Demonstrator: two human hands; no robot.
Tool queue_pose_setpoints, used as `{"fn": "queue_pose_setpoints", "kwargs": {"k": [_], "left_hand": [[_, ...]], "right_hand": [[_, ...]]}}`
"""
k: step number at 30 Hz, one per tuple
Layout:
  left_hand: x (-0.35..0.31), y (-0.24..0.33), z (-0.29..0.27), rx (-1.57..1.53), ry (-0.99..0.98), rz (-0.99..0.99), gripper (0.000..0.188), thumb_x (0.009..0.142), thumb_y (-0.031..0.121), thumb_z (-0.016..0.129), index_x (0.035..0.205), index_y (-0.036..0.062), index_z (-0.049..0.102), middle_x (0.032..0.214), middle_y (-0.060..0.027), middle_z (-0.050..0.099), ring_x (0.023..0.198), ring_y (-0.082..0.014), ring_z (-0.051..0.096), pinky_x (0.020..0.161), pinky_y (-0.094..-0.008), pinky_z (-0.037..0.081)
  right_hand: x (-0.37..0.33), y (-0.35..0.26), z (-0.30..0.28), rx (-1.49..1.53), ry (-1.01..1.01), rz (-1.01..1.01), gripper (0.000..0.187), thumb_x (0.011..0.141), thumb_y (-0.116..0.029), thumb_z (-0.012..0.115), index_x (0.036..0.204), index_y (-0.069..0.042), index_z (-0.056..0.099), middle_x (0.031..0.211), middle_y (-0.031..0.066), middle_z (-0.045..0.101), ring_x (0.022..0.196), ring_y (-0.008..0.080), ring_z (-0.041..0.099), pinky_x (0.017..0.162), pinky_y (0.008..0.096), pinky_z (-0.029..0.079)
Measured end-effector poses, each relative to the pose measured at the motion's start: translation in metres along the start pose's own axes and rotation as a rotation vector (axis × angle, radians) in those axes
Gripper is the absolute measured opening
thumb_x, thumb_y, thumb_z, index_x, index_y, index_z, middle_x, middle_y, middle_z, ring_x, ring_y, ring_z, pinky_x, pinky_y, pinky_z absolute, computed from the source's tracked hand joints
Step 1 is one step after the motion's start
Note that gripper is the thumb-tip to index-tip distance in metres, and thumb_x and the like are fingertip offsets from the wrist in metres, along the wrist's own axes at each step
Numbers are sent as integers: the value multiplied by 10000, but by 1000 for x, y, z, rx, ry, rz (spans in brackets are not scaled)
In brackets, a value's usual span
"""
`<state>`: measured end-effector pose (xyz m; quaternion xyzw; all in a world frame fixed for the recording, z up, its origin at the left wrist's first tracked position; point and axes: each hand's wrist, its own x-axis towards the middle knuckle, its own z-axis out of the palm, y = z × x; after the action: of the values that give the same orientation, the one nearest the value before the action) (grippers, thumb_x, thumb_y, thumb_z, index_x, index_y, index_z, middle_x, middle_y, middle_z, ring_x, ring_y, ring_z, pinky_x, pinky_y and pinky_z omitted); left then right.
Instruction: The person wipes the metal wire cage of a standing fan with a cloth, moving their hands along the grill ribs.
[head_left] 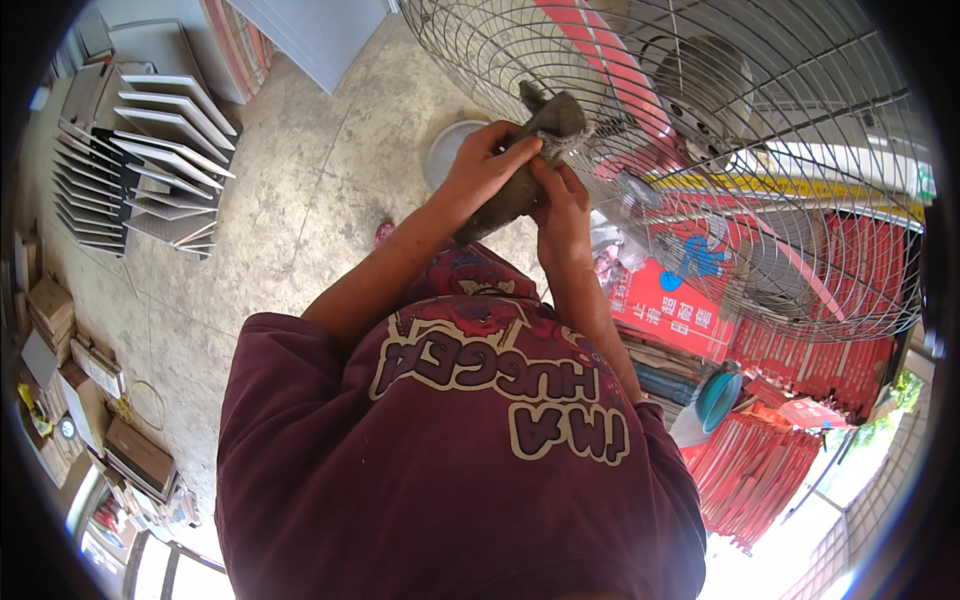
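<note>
Both hands are raised in front of my chest, close together, on a dark grey-brown bunched piece that looks like a rag (507,206). My left hand (484,168) is closed on it with the thumb pressed across the top. From the other side, my right hand (564,208) grips it with bent fingers. One folded end sticks up above the hands, and the lower part hangs toward my shirt. Right beside that upper end is the wire guard of a large fan (740,180) with pink-red blades; whether the rag touches the wires I cannot tell.
Behind my hands, a round pale basin (440,160) rests on the concrete floor (310,150). At the left stands a rack of tile panels (170,135). Stacked red cartons (760,480) and a teal-rimmed container (717,400) are at the right. Boxes (140,455) lie lower left.
</note>
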<state>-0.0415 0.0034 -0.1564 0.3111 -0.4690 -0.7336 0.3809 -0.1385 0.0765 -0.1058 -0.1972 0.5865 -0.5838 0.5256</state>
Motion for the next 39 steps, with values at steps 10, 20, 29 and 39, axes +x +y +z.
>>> {"fn": "queue_pose_setpoints", "kwargs": {"k": [10, 20, 29, 39], "left_hand": [[3, -14, -16, 214, -43, -57, 265, 881, 269, 599, 907, 5, 607, 777, -3, 579, 706, -54, 507, 598, -213, 417], [-19, 74, 12, 33, -76, 302, 286, 868, 209, 629, 1054, 4, 557, 828, 13, 568, 778, -48, 493, 687, -202, 405], [-13, 91, 16, 98, -124, 458, 255, 870, 177, 617, 1041, -4, 561, 866, -24, 569, 807, -72, 501, 707, -224, 410], [1, 30, -10, 52, 23, 66, 260, 873, 229, 620, 992, 0, 589, 830, -13, 593, 757, -59, 529, 655, -216, 432]], "right_hand": [[2, 7, -1, 83, -61, 124, 269, 884, -203, 556, 1082, -20, 561, 935, 48, 602, 815, 136, 591, 650, 283, 506], [-22, -36, 24, -122, -88, -485, 262, 880, -74, 578, 1124, 2, 519, 982, 29, 581, 871, 79, 516, 775, 224, 424], [-25, -48, 24, -220, -52, -585, 237, 878, -101, 608, 1083, -3, 542, 989, 22, 586, 882, 76, 512, 793, 226, 413], [4, -7, 20, 57, -34, -41, 233, 875, -171, 575, 1058, -27, 584, 932, 27, 600, 808, 99, 564, 670, 241, 465]]}}
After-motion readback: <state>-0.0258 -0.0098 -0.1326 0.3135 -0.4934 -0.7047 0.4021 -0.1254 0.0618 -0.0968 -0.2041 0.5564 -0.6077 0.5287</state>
